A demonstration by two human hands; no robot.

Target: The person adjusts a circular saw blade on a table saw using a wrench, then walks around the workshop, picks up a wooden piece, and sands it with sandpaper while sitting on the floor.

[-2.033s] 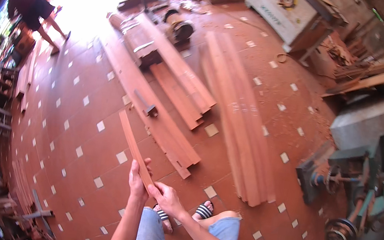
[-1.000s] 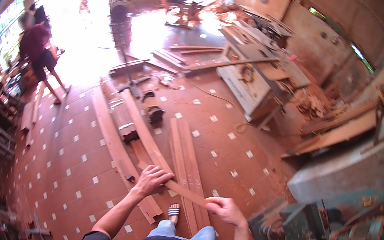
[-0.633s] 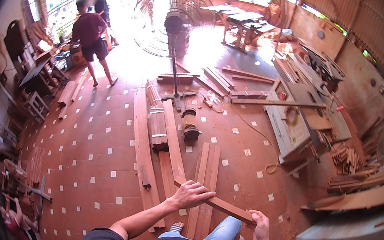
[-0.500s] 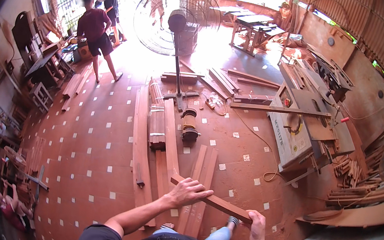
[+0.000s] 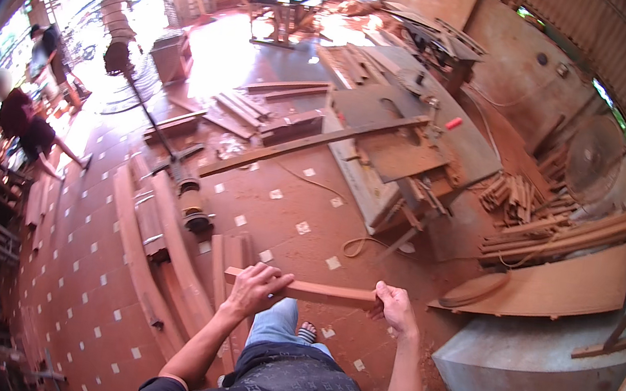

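Observation:
A short reddish-brown length of wood [image 5: 331, 294] is held level in front of my waist. My left hand [image 5: 257, 287] wraps over it near its left end, a little of which sticks out past the fingers. At the opposite end, my right hand [image 5: 395, 309] is closed around the tip, thumb on top. Below and to the left, long wooden planks [image 5: 134, 243] lie side by side on the tiled floor.
A table saw [image 5: 384, 138] with a long plank across it stands ahead. A pedestal fan [image 5: 146, 110] rises at the left, near several people [image 5: 23, 118]. Scrap wood [image 5: 521, 203] and a board on a pale ledge [image 5: 536, 359] lie to the right.
My view has swung right, bringing the table saw toward the middle. Both hands still hold the wood, which has gone from slanting down rightward to nearly level. My legs have shifted in a step.

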